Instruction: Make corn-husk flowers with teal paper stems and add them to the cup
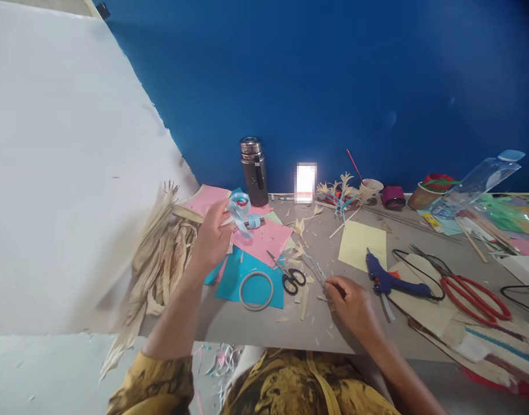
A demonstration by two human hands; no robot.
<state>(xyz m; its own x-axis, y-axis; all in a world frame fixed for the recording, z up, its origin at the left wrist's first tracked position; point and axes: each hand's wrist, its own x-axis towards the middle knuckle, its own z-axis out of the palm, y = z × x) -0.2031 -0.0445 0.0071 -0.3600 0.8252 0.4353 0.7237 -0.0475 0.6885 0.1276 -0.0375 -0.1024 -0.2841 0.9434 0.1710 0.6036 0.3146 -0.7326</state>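
My left hand (212, 237) is closed at the edge of a roll of light blue ribbon (238, 214), above pink paper; part of its fingers is hidden. Between the fingertips of my right hand (353, 302) is pinched the thin stem of a corn-husk flower (299, 227), partly wrapped in light blue. The stem slants up and left over the table. Small black-handled scissors (294, 280) lie between my hands, next to a pale ring (256, 307) on blue paper (230, 286).
Dried husks (161, 259) are heaped at the left. A dark flask (254, 176) stands behind a pink sheet (267, 242). To the right are a blue glue gun (392, 281), red-handled shears (476, 297), a paper cup (371, 191), finished husk flowers (340, 193) and a tilted plastic bottle (480, 181).
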